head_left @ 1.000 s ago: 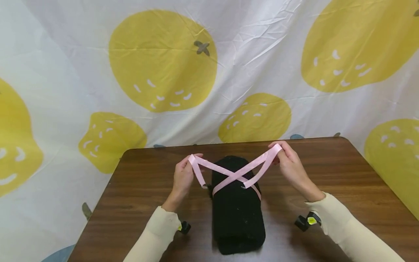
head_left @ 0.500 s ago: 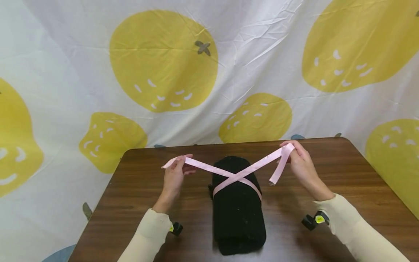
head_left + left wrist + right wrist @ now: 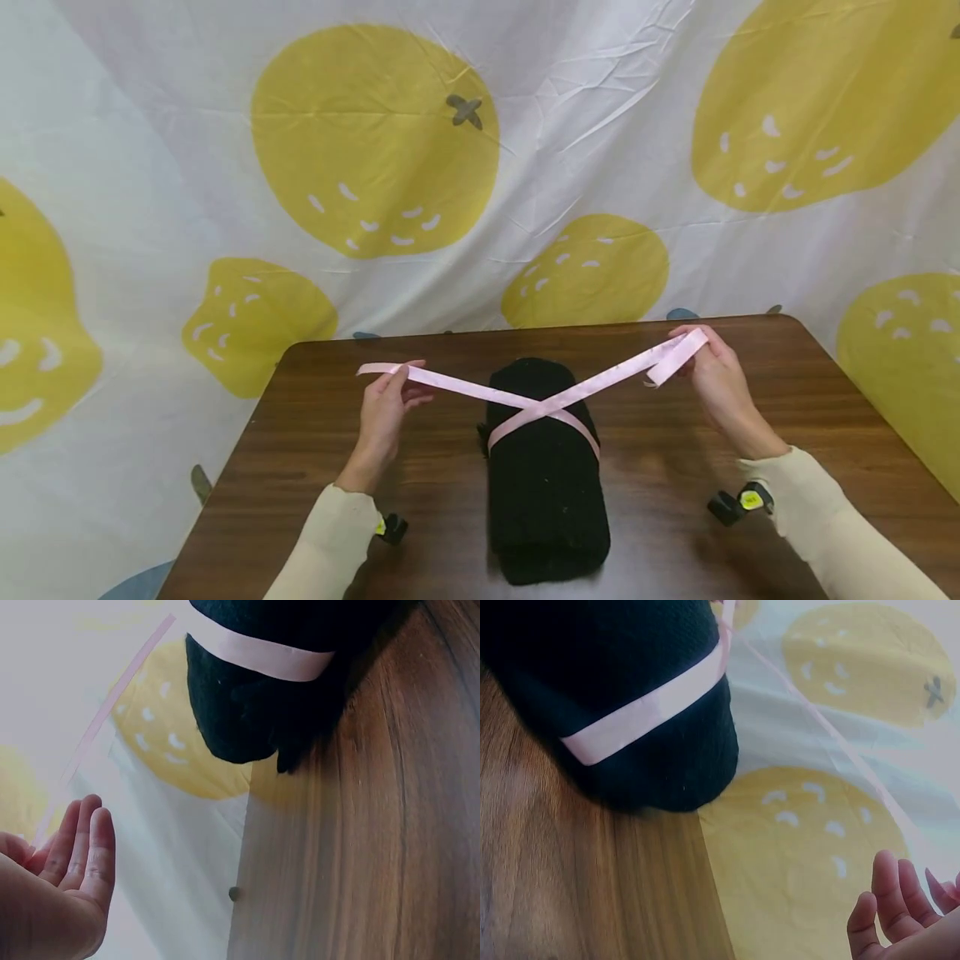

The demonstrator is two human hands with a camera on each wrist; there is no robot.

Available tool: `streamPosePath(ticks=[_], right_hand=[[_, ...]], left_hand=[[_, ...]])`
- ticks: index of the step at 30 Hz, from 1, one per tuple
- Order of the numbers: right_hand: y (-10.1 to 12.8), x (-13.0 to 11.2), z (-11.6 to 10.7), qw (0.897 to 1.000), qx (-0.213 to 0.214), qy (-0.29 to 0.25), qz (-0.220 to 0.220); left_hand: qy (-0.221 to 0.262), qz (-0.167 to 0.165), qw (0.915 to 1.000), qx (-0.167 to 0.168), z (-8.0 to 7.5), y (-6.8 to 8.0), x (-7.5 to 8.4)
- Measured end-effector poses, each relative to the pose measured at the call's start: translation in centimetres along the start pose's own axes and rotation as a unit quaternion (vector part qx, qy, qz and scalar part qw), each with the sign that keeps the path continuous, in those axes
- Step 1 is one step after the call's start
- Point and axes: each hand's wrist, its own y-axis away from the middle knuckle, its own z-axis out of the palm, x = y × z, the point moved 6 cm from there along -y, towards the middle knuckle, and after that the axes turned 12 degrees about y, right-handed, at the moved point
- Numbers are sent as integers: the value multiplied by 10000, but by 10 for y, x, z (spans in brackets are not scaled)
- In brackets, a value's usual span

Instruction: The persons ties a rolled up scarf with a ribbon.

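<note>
A black rolled cloth (image 3: 543, 475) lies on the brown table (image 3: 675, 467), wrapped by a pink ribbon (image 3: 543, 408) whose two ends cross above it. My left hand (image 3: 384, 408) pinches the ribbon's left end out to the left. My right hand (image 3: 712, 375) pinches the right end, held up to the right. The left wrist view shows the roll (image 3: 255, 690) with the ribbon band (image 3: 259, 654) and my fingers (image 3: 79, 847). In the right wrist view the roll (image 3: 607, 697) and its ribbon band (image 3: 645, 709) show, with my fingertips (image 3: 889, 907) low right.
A white curtain with large yellow fruit shapes (image 3: 375, 142) hangs right behind the table's far edge. Small black and yellow camera clips sit at my wrists (image 3: 738, 502). The table's left edge (image 3: 225, 467) drops off to the curtain.
Both hands have drawn apart, pulling the ribbon ends outward and straighter. The crossing has come down closer onto the roll, and the hanging loops are gone.
</note>
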Motion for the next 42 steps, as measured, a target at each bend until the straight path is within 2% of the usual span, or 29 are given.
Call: streamPosePath(ticks=[4, 10, 15, 25, 30, 34, 42], right_hand=[[0, 8, -11, 9997, -19, -224, 71], [0, 21, -23, 9971, -50, -645, 413], [1, 32, -31, 9932, -224, -980, 591], [5, 52, -46, 9876, -475, -1097, 1017], [9, 60, -51, 9839, -491, -1174, 1255], [10, 66, -55, 9822, -510, -1148, 1399], [12, 80, -61, 9782, -602, -915, 1766]], left_hand=[[-25, -110, 9999, 86, -7, -1, 0], [-108, -229, 9995, 163, -17, -3, -2], [-71, -375, 9991, 180, -22, -3, -4], [67, -626, 9973, 382, -32, -4, -8], [331, -825, 9951, 429, -38, -4, -13], [534, -968, 9929, 447, -44, -5, -16], [610, -1254, 9890, 492, -51, -5, -22]])
